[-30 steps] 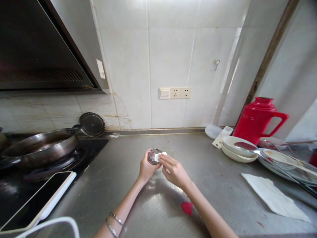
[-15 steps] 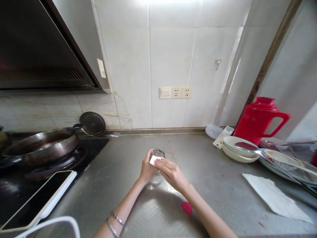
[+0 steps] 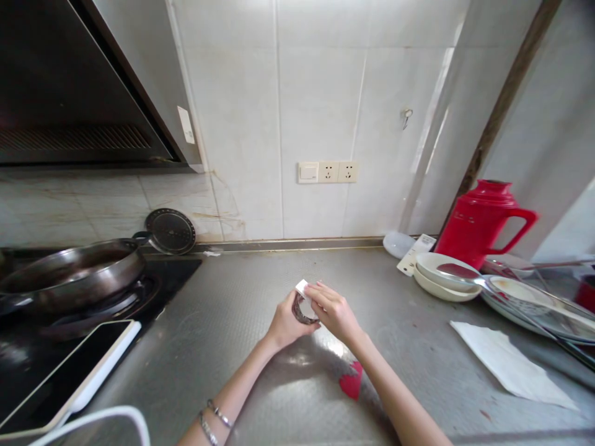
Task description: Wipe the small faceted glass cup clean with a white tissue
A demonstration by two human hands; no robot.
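Observation:
In the head view, my left hand (image 3: 284, 324) is wrapped around a small glass cup (image 3: 302, 316) whose round, dark-looking rim faces me. My right hand (image 3: 335, 310) pinches a small white folded piece of paper (image 3: 302, 287) against the far edge of that rim. Both hands are together just above the middle of the metal counter. A red piece with a jagged edge (image 3: 351, 380) lies beside my right forearm, partly hidden by it.
To the left are a pan (image 3: 79, 272) on the stove and a phone (image 3: 69, 378) with a white cable. Right of my hands, a white paper sheet (image 3: 511, 365), stacked bowls (image 3: 446, 291), a plate and a red thermos (image 3: 483, 217) stand or lie on the counter (image 3: 223, 310).
The cup has turned so its opening faces me more. The white paper has moved from the near side of the rim to the far side with my right hand.

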